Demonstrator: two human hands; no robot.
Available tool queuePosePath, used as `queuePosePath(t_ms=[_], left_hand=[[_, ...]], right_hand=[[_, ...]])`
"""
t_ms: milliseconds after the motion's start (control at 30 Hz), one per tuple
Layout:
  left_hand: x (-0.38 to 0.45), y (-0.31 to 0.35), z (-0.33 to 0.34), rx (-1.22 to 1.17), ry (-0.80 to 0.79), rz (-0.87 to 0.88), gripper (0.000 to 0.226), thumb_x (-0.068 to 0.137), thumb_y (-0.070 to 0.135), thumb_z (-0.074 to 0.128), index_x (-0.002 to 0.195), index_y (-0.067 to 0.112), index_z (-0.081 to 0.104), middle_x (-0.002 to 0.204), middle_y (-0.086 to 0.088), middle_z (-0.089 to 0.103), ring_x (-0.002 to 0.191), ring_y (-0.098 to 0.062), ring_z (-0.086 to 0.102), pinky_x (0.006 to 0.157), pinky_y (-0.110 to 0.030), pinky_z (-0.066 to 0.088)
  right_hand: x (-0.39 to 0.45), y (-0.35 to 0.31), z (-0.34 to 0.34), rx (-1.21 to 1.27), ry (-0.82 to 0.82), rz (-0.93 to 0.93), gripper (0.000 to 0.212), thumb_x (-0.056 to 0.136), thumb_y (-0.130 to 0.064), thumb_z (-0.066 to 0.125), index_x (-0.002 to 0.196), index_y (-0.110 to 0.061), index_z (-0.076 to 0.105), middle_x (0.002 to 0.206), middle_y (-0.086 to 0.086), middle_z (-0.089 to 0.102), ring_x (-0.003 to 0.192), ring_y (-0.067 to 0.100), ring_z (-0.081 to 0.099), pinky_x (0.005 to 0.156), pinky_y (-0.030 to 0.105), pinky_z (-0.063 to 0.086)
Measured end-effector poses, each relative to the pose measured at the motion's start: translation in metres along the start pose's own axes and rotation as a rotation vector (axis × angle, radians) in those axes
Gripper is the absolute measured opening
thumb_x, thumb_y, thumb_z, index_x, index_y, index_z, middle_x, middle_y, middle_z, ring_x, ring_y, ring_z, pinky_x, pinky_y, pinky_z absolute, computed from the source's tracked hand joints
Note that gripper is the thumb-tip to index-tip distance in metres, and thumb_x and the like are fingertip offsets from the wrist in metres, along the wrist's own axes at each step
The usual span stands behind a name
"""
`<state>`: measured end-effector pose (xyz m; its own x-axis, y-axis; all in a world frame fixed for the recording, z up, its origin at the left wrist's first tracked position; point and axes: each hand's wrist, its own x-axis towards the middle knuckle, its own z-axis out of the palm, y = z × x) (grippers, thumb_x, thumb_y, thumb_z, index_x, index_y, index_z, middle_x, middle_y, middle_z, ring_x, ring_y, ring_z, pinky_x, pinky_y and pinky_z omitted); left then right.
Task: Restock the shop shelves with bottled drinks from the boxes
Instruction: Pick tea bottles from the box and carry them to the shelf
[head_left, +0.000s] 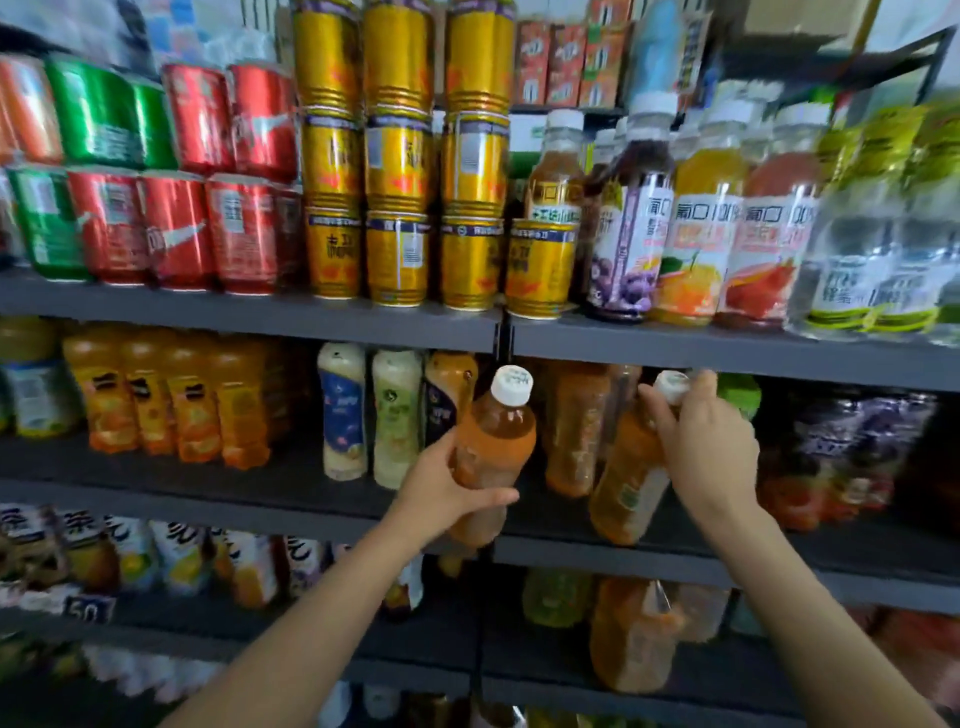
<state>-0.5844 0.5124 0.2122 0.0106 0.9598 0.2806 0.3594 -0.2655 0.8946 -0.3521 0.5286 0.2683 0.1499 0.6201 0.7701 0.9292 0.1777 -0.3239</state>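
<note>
At the middle shelf (675, 551) front edge, our left hand (441, 499) grips one orange bottle (493, 447) mid-air; our right hand (711, 452) pinches a second bottle (623, 488) by its neck, tilted, base over the lip. Bare shelf lies between them; cans (395, 208) stand above.

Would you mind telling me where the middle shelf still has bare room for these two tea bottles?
Bare patches on the middle shelf: in front of the orange juice bottles and milk tea bottles, and right of the bottle the right hand grips. The left hand holds another bottle. The can shelf above is crowded.
</note>
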Motion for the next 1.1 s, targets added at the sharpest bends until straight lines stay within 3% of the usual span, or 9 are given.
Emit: queuePosePath(t_ms=[133, 267, 367, 633, 833, 933, 1033, 1100], left_hand=[[0.010, -0.005, 0.017, 0.032, 0.010, -0.033, 0.065, 0.061, 0.025, 0.085, 0.115, 0.031, 0.050, 0.106, 0.016, 0.059, 0.106, -0.008, 0.055, 0.088, -0.025, 0.042], [0.020, -0.007, 0.027, 0.028, 0.032, -0.077, 0.064, 0.062, 0.026, 0.084, 0.118, 0.025, 0.053, 0.111, 0.008, 0.061, 0.108, -0.012, 0.055, 0.091, -0.029, 0.045], [0.029, -0.008, 0.029, 0.032, 0.028, -0.115, 0.063, 0.062, 0.031, 0.084, 0.117, 0.025, 0.054, 0.113, 0.006, 0.063, 0.108, -0.013, 0.056, 0.096, -0.036, 0.046], [0.043, -0.006, 0.023, 0.086, -0.055, -0.207, 0.058, 0.065, 0.029, 0.082, 0.115, 0.026, 0.053, 0.118, 0.005, 0.060, 0.113, -0.016, 0.054, 0.101, -0.039, 0.043], [0.041, -0.004, 0.036, 0.202, -0.007, -0.210, 0.073, 0.068, 0.032, 0.080, 0.130, 0.022, 0.043, 0.127, 0.001, 0.055, 0.120, -0.018, 0.049, 0.100, -0.035, 0.042], [0.043, 0.000, 0.041, 0.200, -0.040, -0.219, 0.072, 0.067, 0.032, 0.081, 0.129, 0.023, 0.045, 0.126, 0.002, 0.057, 0.119, -0.018, 0.050, 0.101, -0.038, 0.042], [0.044, 0.006, 0.055, 0.199, -0.087, -0.195, 0.069, 0.067, 0.030, 0.081, 0.127, 0.024, 0.047, 0.125, 0.002, 0.058, 0.118, -0.017, 0.052, 0.100, -0.036, 0.043], [0.047, 0.012, 0.071, 0.214, -0.110, -0.161, 0.069, 0.068, 0.030, 0.081, 0.128, 0.023, 0.047, 0.126, 0.002, 0.057, 0.118, -0.017, 0.052, 0.099, -0.034, 0.044]], right_hand=[[0.004, 0.001, 0.024, 0.099, -0.053, 0.100, 0.045, 0.092, -0.042, 0.047, 0.108, 0.000, 0.044, 0.094, 0.021, 0.064, 0.081, 0.041, 0.062, 0.060, 0.040, 0.044], [-0.010, 0.006, 0.056, 0.276, -0.297, 0.229, 0.069, 0.077, -0.045, 0.069, 0.124, -0.011, 0.034, 0.119, 0.010, 0.056, 0.099, 0.035, 0.060, 0.076, 0.047, 0.052], [-0.025, 0.020, 0.080, 0.356, -0.417, 0.368, 0.069, 0.070, -0.040, 0.078, 0.116, -0.012, 0.036, 0.115, 0.011, 0.058, 0.101, 0.034, 0.059, 0.077, 0.044, 0.052], [-0.021, 0.045, 0.117, 0.224, -0.424, 0.508, 0.069, 0.075, -0.027, 0.075, 0.124, -0.002, 0.034, 0.131, 0.018, 0.042, 0.120, 0.041, 0.041, 0.089, 0.051, 0.044], [-0.005, 0.058, 0.145, 0.352, -0.558, 0.527, 0.063, 0.076, -0.022, 0.075, 0.124, 0.004, 0.043, 0.125, 0.024, 0.052, 0.113, 0.038, 0.052, 0.091, 0.043, 0.044], [-0.013, 0.066, 0.142, 0.414, -0.531, 0.493, 0.058, 0.080, -0.019, 0.071, 0.127, 0.002, 0.045, 0.122, 0.022, 0.055, 0.113, 0.036, 0.053, 0.091, 0.039, 0.042], [-0.028, 0.068, 0.123, 0.555, -0.407, 0.387, 0.046, 0.083, -0.013, 0.067, 0.124, -0.002, 0.049, 0.115, 0.012, 0.058, 0.106, 0.025, 0.056, 0.087, 0.033, 0.045], [-0.032, 0.067, 0.104, 0.766, -0.465, 0.310, 0.032, 0.085, -0.002, 0.061, 0.117, -0.004, 0.054, 0.103, 0.003, 0.061, 0.101, 0.019, 0.058, 0.083, 0.024, 0.045]])
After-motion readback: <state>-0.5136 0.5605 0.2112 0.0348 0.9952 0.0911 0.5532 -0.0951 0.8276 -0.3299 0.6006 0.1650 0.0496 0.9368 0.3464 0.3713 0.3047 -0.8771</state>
